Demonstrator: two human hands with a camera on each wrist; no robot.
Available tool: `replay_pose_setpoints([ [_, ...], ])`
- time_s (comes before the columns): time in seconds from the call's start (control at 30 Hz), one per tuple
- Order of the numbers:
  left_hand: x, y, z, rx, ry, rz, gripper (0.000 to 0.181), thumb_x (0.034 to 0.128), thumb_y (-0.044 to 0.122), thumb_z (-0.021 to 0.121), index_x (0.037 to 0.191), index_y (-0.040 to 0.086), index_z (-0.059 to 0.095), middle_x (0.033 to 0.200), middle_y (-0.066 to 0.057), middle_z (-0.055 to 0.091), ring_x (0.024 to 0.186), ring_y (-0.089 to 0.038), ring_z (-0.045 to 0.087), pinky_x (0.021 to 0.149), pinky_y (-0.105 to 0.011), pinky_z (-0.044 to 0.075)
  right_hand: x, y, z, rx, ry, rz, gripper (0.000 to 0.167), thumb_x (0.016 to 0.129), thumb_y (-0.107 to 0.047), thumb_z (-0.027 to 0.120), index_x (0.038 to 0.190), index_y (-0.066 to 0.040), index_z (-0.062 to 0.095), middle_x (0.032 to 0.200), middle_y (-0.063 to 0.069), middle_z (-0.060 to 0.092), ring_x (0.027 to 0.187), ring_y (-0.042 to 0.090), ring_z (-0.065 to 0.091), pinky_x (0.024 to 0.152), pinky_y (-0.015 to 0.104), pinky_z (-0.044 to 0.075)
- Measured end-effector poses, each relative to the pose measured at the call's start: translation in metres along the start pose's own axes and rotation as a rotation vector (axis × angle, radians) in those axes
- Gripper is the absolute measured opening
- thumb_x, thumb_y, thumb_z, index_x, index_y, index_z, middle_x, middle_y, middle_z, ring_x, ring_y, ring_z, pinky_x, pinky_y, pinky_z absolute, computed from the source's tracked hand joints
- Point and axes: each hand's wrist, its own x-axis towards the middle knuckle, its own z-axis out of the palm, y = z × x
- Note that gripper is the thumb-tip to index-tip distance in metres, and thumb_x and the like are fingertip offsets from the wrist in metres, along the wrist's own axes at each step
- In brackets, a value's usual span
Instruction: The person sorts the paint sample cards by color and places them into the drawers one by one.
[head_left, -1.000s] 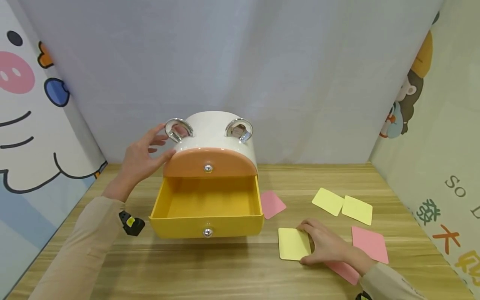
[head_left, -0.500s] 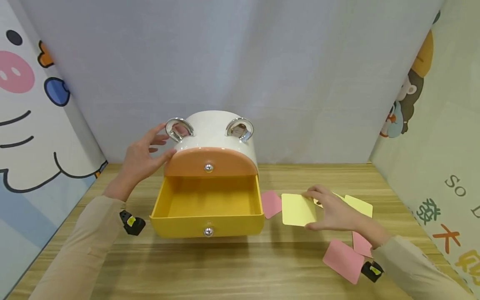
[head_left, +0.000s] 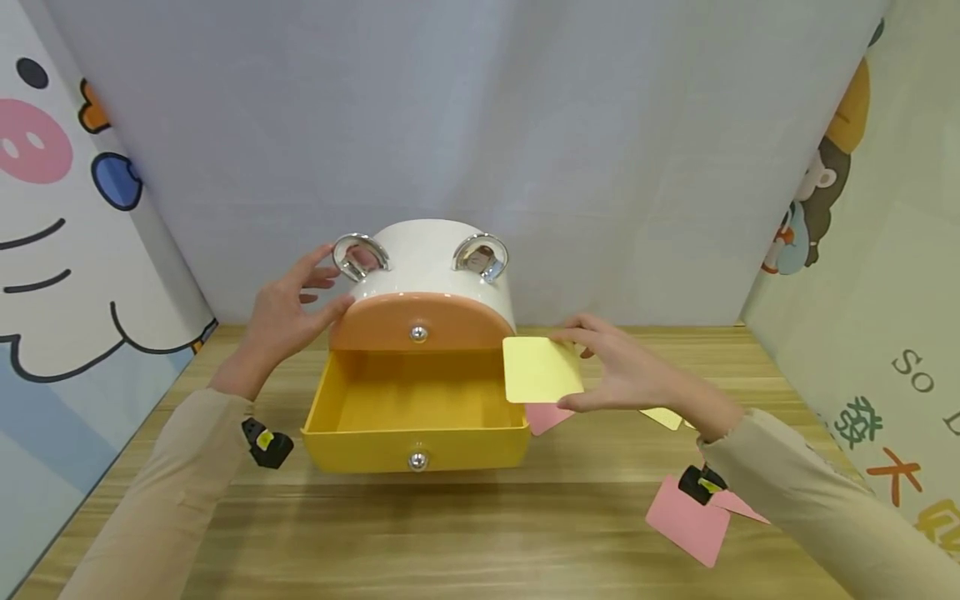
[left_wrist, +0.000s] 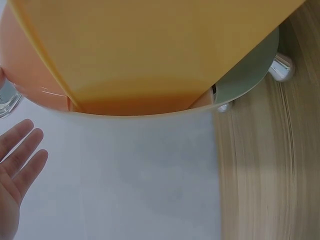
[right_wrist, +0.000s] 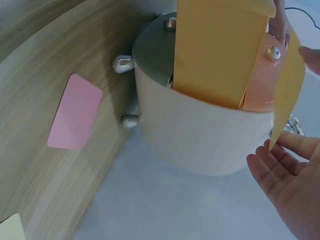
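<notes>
A small white drawer box [head_left: 427, 250] with silver ring ears stands on the table. Its orange upper drawer [head_left: 450, 321] is closed, while the yellow lower drawer [head_left: 420, 392] is pulled out, with nothing seen inside. My left hand [head_left: 281, 321] touches the box's left side near one ear, thumb at the orange front's edge, other fingers loosely spread. With thumb and fingers my right hand [head_left: 622, 367] pinches a yellow card [head_left: 538, 371] by its edges, above the drawer's right rim. In the right wrist view that yellow card [right_wrist: 289, 85] appears edge-on between thumb and fingertips.
Under the held card lies a pink card [head_left: 549, 418]. Another pink card [head_left: 687, 521] rests at the front right, partly over a further one. Yellow cards [head_left: 663, 417] show behind my right forearm. A grey-white curtain [head_left: 600, 167] hangs behind the wooden table [head_left: 375, 542].
My right hand has lifted the yellow card off the table and carried it up and left to the drawer's right side. The left hand stays at the box.
</notes>
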Motion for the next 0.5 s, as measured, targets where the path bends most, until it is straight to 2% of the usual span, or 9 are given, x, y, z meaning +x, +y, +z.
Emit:
replay_pose_setpoints([
  [0.13,0.0,0.0,0.0,0.0,-0.001,-0.002,0.066,0.0857,0.027,0.063,0.141,0.01,0.031,0.119,-0.021,0.057,0.102,-0.035,0.057,0.085,-0.051,0.047,0.015,-0.014,0.008,0.007,-0.006,-0.006,0.069,0.066,-0.031,0.077,0.124,-0.003,0.053,0.114,0.005,0.047,0.099,0.018,0.047,0.084,0.038,0.046],
  [0.23,0.0,0.0,0.0,-0.001,-0.001,-0.004,0.066,0.0858,0.027,0.063,0.141,0.01,0.031,0.119,-0.021,0.057,0.103,-0.035,0.057,0.085,-0.051,0.047,0.023,-0.021,0.017,-0.024,0.002,-0.04,0.071,0.065,-0.035,0.077,0.123,-0.001,0.053,0.114,0.007,0.048,0.102,0.019,0.046,0.087,0.038,0.044],
  [0.37,0.0,0.001,-0.001,-0.003,-0.003,-0.007,0.066,0.0857,0.028,0.063,0.141,0.01,0.031,0.12,-0.02,0.057,0.103,-0.035,0.057,0.085,-0.051,0.047,0.03,-0.027,0.028,-0.064,0.033,-0.075,0.074,0.065,-0.038,0.078,0.122,0.002,0.054,0.114,0.011,0.048,0.103,0.022,0.045,0.088,0.038,0.042],
  [0.5,0.0,0.001,-0.001,-0.005,-0.003,-0.004,0.066,0.0857,0.027,0.063,0.141,0.01,0.032,0.119,-0.02,0.057,0.103,-0.035,0.057,0.085,-0.051,0.047,0.035,-0.033,0.036,-0.069,0.031,-0.065,0.075,0.064,-0.038,0.078,0.122,0.003,0.054,0.113,0.01,0.049,0.103,0.021,0.044,0.089,0.036,0.041],
])
